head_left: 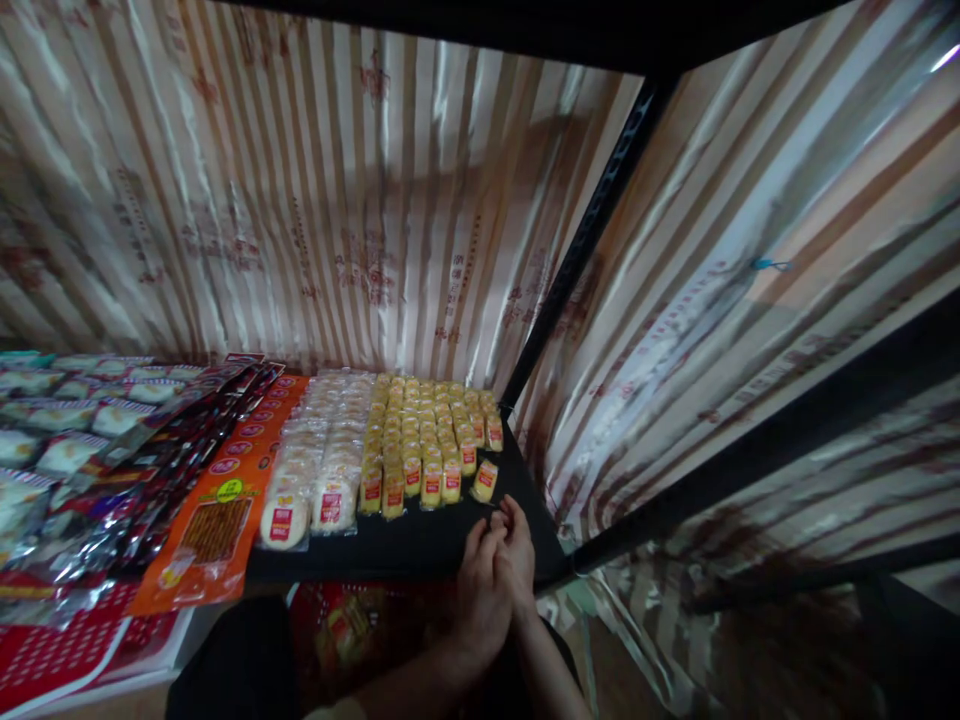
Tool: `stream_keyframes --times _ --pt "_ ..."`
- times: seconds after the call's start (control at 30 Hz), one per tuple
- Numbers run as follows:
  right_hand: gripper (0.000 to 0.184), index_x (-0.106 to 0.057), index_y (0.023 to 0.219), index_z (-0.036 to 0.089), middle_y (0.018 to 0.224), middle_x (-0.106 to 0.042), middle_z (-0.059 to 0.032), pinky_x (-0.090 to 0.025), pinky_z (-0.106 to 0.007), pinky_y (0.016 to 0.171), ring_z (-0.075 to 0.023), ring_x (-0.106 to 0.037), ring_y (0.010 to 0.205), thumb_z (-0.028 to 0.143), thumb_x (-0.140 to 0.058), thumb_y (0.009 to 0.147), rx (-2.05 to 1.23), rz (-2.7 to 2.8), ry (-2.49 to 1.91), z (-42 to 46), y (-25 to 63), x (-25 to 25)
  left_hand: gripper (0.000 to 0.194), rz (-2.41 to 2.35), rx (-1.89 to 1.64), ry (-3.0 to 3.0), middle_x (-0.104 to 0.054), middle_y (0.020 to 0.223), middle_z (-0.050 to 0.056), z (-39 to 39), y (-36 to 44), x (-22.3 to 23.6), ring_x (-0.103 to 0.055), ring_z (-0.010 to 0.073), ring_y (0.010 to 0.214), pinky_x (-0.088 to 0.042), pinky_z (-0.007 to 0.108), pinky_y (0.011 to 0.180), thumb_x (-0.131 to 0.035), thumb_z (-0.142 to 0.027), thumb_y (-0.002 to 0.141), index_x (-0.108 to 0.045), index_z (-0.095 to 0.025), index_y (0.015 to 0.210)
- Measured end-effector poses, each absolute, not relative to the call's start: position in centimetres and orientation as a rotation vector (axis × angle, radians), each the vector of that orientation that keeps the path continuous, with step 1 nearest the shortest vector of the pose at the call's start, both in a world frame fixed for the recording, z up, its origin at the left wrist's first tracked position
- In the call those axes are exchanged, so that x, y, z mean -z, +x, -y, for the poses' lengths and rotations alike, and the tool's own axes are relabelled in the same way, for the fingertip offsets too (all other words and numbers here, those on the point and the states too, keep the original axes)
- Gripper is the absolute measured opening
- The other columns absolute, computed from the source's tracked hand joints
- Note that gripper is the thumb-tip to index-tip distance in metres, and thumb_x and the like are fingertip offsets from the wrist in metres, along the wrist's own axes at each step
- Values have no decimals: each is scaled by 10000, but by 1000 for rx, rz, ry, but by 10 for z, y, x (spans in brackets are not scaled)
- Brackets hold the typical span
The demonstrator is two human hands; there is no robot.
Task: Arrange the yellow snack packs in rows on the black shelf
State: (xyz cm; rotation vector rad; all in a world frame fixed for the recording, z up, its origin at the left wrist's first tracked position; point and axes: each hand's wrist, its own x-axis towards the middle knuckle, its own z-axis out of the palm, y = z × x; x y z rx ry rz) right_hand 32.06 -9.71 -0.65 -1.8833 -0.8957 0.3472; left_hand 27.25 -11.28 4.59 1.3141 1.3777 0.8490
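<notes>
Left hand (481, 585) and right hand (519, 550) press together, grip unclear, near a yellow packet (486, 482) with unreadable red label (484, 480).

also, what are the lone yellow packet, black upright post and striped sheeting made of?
Lone yellow packet: likely wrapped in glossy clear plastic; edges look see-through.
Black upright post: probably dark-finished metal, given its slots.
Striped sheeting: perhaps plastic, semi-gloss; creases shine.

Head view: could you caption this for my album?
Left hand and right hand held together before rows of red-labelled yellow packets on a black shelf.
</notes>
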Motion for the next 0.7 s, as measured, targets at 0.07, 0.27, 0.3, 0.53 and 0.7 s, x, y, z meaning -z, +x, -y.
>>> stream_keyframes --times 0.07,0.27,0.3,0.53,0.7 --pt "624 -494 1226 88 1142 -608 -177 -467 -355 852 -259 -604 999 498 -391 766 -387 866 -1981 90 326 -6 442 -1290 -804 1396 -587 1236 119 119 246 -40 -506 107 1177 -413 189 946 -303 -312 920 -638 -80 1092" --pt "682 -365 1348 100 1185 -592 -166 -425 -424 887 -333 -526 1113 507 -429 804 -338 1010 -2427 49 327 -48 412 -1197 -740 1492 -507 1325 140 117 216 -25 -451 190 1251 -298 331 1100 -313 -175 859 -590 -105 1156" --pt "687 -358 1354 103 1184 -587 -173 -425 -429 880 -345 -516 1121 495 -456 798 -303 1042 -2485 45 326 -50 402 -1202 -758 1492 -529 1295 149 115 217 -21 -469 200 1232 -314 343 1093 -315 -182 854 -607 -99 1117" --pt "619 -386 1306 89 1137 -608 -156 -437 -377 872 -298 -571 1047 412 -479 787 -257 970 -2305 52 332 -28 307 -1126 -966 1485 -628 1114 117 118 220 13 -562 193 1101 -412 348 1013 -366 -207 828 -641 -159 956" --pt "639 -384 1261 111 1099 -609 -142 -475 -351 812 -255 -593 980 487 -483 755 -269 965 -1960 52 327 -10 295 -1100 -958 1485 -619 1102 133 118 217 17 -576 205 1057 -434 374 977 -370 -152 803 -629 -143 943"
